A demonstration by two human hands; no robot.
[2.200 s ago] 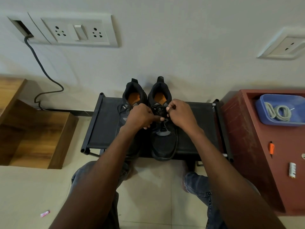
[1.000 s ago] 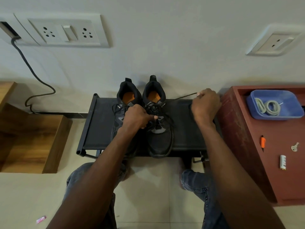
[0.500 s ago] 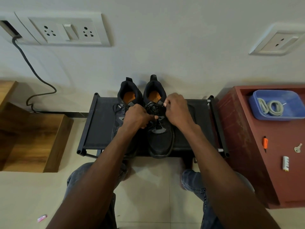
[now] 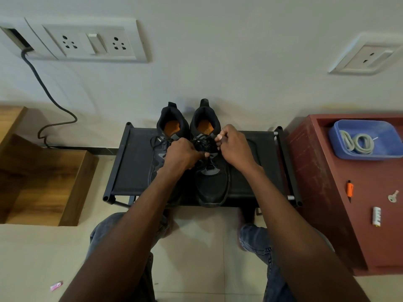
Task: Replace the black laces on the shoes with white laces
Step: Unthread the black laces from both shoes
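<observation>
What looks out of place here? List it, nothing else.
Little stands out. A small pink scrap lies alone on the floor tiles at lower left. A key, a battery and an orange-capped item lie loose on the red cabinet. The white laces sit coiled in the blue tray.

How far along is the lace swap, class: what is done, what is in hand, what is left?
Done: nothing finished; both shoes carry black laces. In hand: the right hand pinches the black lace near the top of the right shoe, while the left hand holds that shoe at its lacing. Left: the left shoe is laced and untouched, and the white laces lie coiled in the blue tray.
</observation>
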